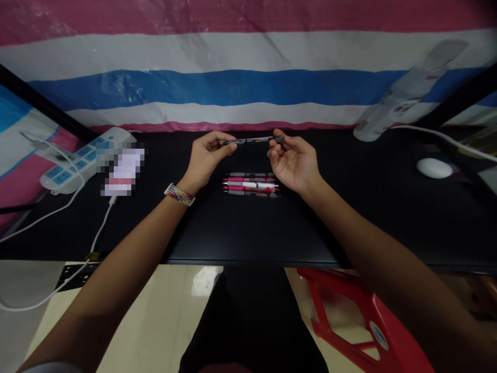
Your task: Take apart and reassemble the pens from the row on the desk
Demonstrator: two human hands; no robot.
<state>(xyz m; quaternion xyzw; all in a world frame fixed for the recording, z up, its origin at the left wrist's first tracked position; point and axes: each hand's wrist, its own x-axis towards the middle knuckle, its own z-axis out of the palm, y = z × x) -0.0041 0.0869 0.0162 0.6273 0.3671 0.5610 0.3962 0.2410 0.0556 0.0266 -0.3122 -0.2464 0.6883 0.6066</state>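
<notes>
A dark pen [256, 140] is held level above the black desk, stretched between my two hands. My left hand [209, 155], with a colourful woven band at the wrist, pinches the pen's left end between thumb and fingers. At the pen's right end, my right hand [293, 159] grips it in its fingertips, palm turned partly up. Just below the hands lies a row of several pens [250, 185] side by side, with pink, white, red and grey barrels. The right hand partly covers the tip of the farthest pen.
On the left are a white power strip [64, 176] with cables and a blurred-out phone [123, 171] on a charging cord. A clear cylindrical bottle [373, 124] and a white mouse [435, 168] stand on the right. Striped sheeting [233, 85] hangs behind; a red stool [396, 331] is below.
</notes>
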